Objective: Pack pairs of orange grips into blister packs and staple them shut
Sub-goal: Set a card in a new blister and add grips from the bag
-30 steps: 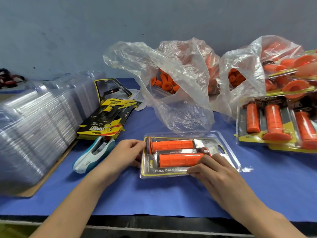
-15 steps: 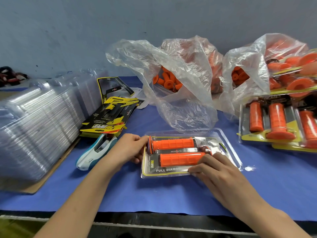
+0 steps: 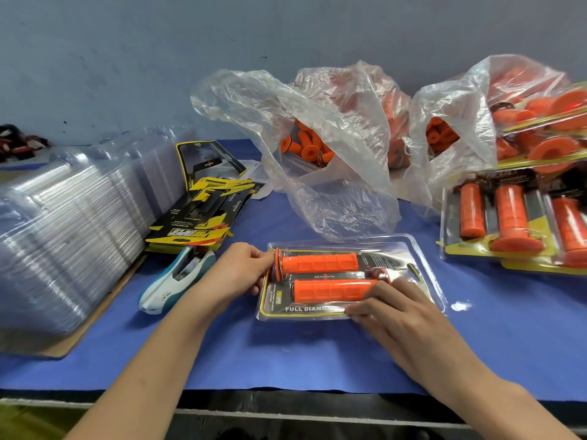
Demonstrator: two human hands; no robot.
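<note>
A clear blister pack (image 3: 422, 268) lies flat on the blue cloth in front of me, with a printed card inside. Two orange grips lie in it side by side: the far grip (image 3: 317, 262) and the near grip (image 3: 330, 289). My left hand (image 3: 236, 271) pinches the pack's left edge by the far grip's flange. My right hand (image 3: 397, 308) presses its fingers on the pack's front edge, covering the right end of the near grip. A white and teal stapler (image 3: 176, 281) lies just left of my left hand.
A tall stack of empty clear blisters (image 3: 63, 230) fills the left side. Yellow and black cards (image 3: 197, 223) lie behind the stapler. Two plastic bags of loose orange grips (image 3: 305, 147) stand behind. Finished packs (image 3: 514, 217) are piled at the right.
My hands stay on the pack in nearly the same places. The view has shifted slightly; the pack has barely moved.
</note>
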